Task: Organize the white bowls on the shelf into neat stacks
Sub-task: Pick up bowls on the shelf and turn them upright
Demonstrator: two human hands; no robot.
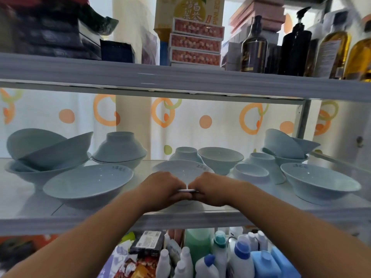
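At the front edge of the middle shelf [261, 210], centre: left hand [163, 187] and right hand [210, 189], knuckles nearly touching. Both have their fingers curled round the near rim of one wide white bowl [180, 170]. The bowl is upright, with grey lettering inside its far rim. Whether its foot rests on the shelf or is just lifted cannot be told.

- Just left of it, apart: large shallow bowl [88, 183], upright, with the same lettering.
- Just right: small shallow bowl [251, 173], upright.
- Right front, beyond that: lettered bowl [319, 181], upright.
- Behind the held bowl: small upturned bowl [185, 154] and, beside it, an upright conical bowl [219, 157].
- Back left: upturned bowl [119, 147], sitting mouth-down on an upright one.
- Far left: loose pile [46, 151] of tilted bowls leaning inside a wide bowl.
- Back right: second untidy pile [285, 145], its bowls tilted against each other.
- Upper shelf: stacked patterned boxes [195, 47], dark pump bottles [295, 45] and amber bottles [337, 49].
- Below: white and blue detergent bottles [241, 257].
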